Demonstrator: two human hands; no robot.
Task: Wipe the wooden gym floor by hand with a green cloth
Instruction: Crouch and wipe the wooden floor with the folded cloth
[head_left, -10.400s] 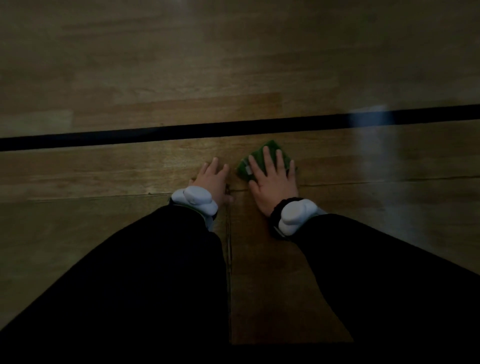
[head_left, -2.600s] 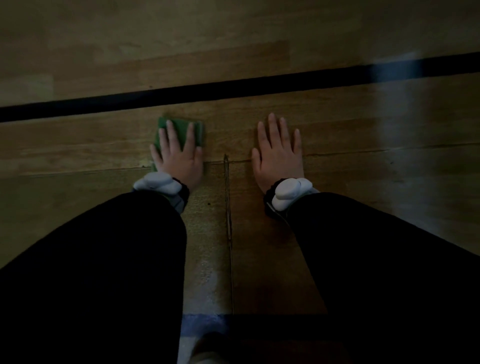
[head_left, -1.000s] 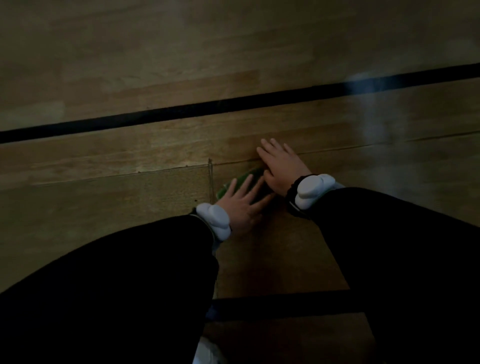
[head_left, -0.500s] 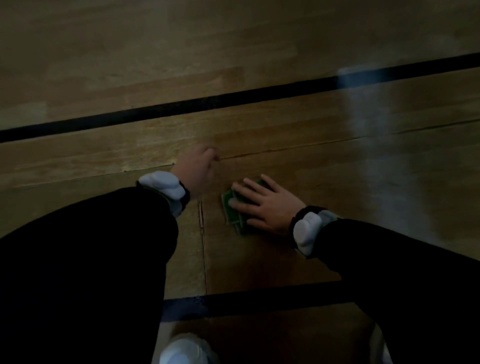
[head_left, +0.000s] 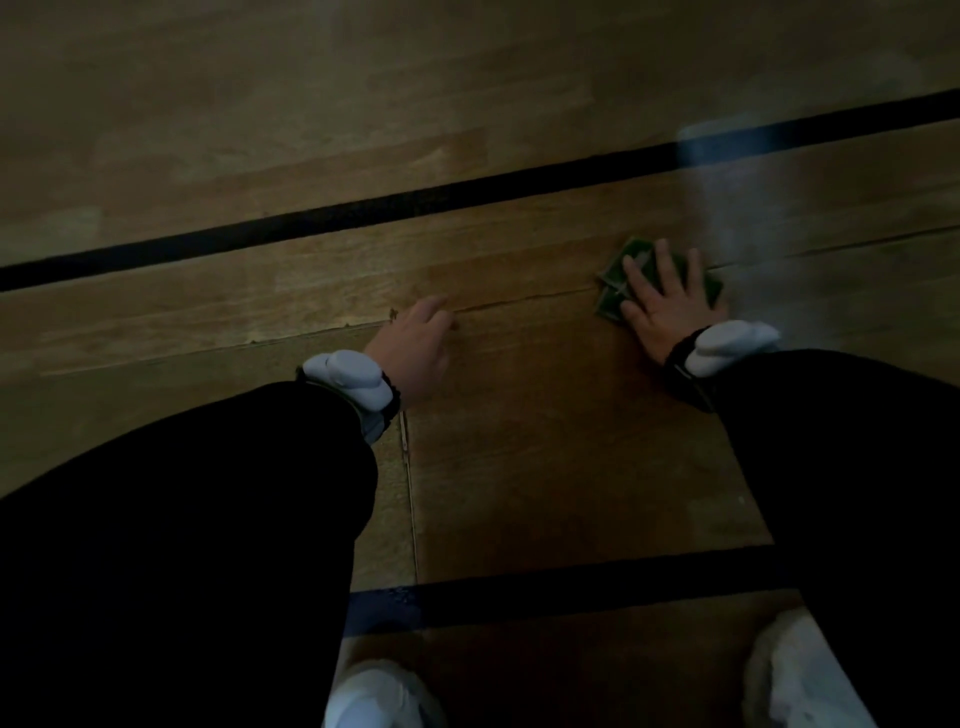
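Note:
The folded green cloth (head_left: 613, 288) lies flat on the wooden gym floor (head_left: 519, 415) at the right, below the far black line. My right hand (head_left: 662, 299) presses down on the cloth with straight, spread fingers and covers most of it. My left hand (head_left: 415, 345) rests on the bare floor at the centre, holding nothing; its fingers look loosely bent, blurred in the dim light. Both arms wear black sleeves with white wrist devices.
A black court line (head_left: 415, 205) crosses the floor beyond my hands, and a second one (head_left: 571, 587) runs close to me. My white shoes show at the bottom, one (head_left: 379, 696) left of centre and one (head_left: 800, 675) at the right. A board seam (head_left: 410, 493) runs toward me.
My right hand has slid the cloth to the right and away from me across the boards. My left hand has stayed at about the same spot on the floor.

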